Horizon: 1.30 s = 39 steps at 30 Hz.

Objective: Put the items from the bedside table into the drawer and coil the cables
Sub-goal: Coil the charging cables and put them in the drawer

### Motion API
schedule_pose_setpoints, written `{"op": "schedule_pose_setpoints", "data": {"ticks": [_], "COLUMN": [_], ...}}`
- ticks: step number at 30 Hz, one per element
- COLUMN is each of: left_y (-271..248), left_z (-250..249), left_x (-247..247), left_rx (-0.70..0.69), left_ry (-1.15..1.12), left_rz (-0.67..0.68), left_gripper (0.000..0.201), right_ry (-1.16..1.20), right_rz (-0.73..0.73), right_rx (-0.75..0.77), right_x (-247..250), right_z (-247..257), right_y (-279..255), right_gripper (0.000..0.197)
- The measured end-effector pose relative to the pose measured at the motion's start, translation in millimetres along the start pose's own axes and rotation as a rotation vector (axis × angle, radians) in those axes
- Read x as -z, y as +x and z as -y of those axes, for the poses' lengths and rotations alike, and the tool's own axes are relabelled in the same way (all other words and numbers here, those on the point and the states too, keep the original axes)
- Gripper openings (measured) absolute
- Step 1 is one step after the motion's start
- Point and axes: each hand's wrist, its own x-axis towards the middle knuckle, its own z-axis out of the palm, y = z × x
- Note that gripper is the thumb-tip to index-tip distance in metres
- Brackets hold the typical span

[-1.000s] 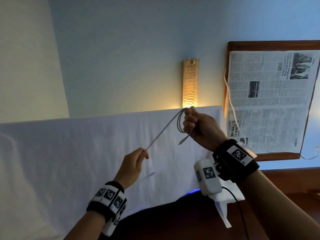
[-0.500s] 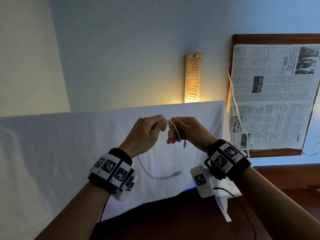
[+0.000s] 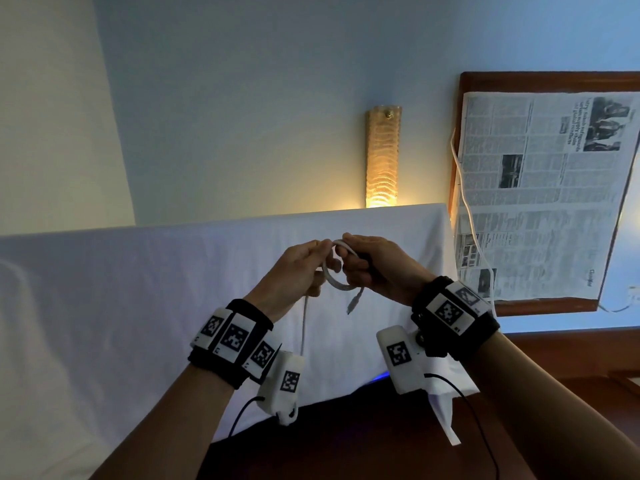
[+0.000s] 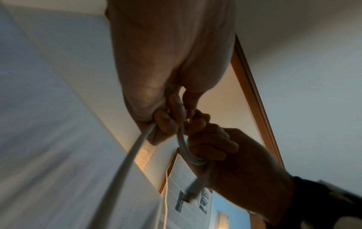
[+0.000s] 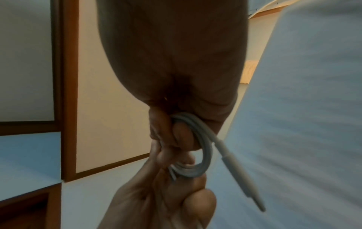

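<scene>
While the coil is only partly wound, the white cable (image 3: 341, 268) is held up between both hands, in front of the white sheet (image 3: 138, 289) and below the lit wall lamp (image 3: 382, 157). The loops already formed are gripped by the right hand (image 3: 379, 268), whose fingers are curled closed through and around them, as the right wrist view shows. The running length is pinched by the left hand (image 3: 299, 271), thumb against curled fingers, right beside the coil; from that hand the uncoiled tail hangs down in front of the sheet. One plug (image 3: 353, 303) dangles free just under the coil.

Several slips are judged possible from here. If the right hand's hold is loosened while a new turn is laid on, the loops could spring open and the winding would be undone. The loose plug could be caught inside the next turn, so that a knot or a lopsided coil results. Should the tail be pulled taut by the left hand, the existing loops could be tightened onto the right fingers. A second cable (image 3: 465, 209) lies over the newspaper (image 3: 540, 195), to the right of the lamp.
</scene>
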Motion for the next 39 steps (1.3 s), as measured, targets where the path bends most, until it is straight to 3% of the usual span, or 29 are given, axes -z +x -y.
{"op": "schedule_pose_setpoints", "data": {"ticks": [2, 7, 13, 15, 19, 21, 23, 27, 30, 32, 35, 39], "left_y": [-1, -2, -3, -3, -2, -2, -2, -6, -8, -9, -9, -7], "left_z": [-2, 1, 8, 9, 11, 8, 4, -4, -9, -11, -12, -13], "left_x": [-4, -7, -4, -6, -11, -11, -11, -15, -18, -19, -17, -14], "left_rx": [0.001, -0.035, -0.042, -0.046, -0.045, -0.036, -0.027, 0.013, 0.037, 0.036, 0.037, 0.044], "left_ry": [-0.094, -0.033, 0.028, 0.051, 0.071, 0.038, 0.010, -0.082, -0.193, -0.230, -0.239, -0.283], "left_rz": [-0.017, -0.163, -0.258, -0.277, -0.295, -0.300, -0.289, -0.228, -0.189, -0.170, -0.169, -0.153], "left_gripper": [0.032, 0.032, 0.031, 0.031, 0.033, 0.032, 0.033, 0.032, 0.029, 0.030, 0.032, 0.033], "right_ry": [-0.012, -0.401, -0.624, -0.535, -0.035, 0.008, -0.103, -0.648, -0.675, -0.603, -0.479, -0.573], "right_rz": [-0.059, -0.332, -0.447, -0.491, -0.465, -0.442, -0.465, -0.691, -0.766, -0.723, -0.488, -0.384], "right_rx": [0.029, 0.186, 0.126, 0.106, 0.105, 0.134, 0.183, 0.331, 0.369, 0.373, 0.395, 0.401], "right_x": [-4, 4, 12, 9, -4, -10, -15, -13, -11, -8, -5, -2], "right_z": [-2, -11, -12, -7, 1, -3, -10, -21, -28, -30, -27, -22], "right_y": [2, 1, -9, -9, -13, -15, -17, -9, -1, 2, 1, -4], "right_gripper": [0.038, 0.029, 0.016, 0.019, 0.015, 0.009, 0.009, 0.011, 0.023, 0.026, 0.017, 0.021]}}
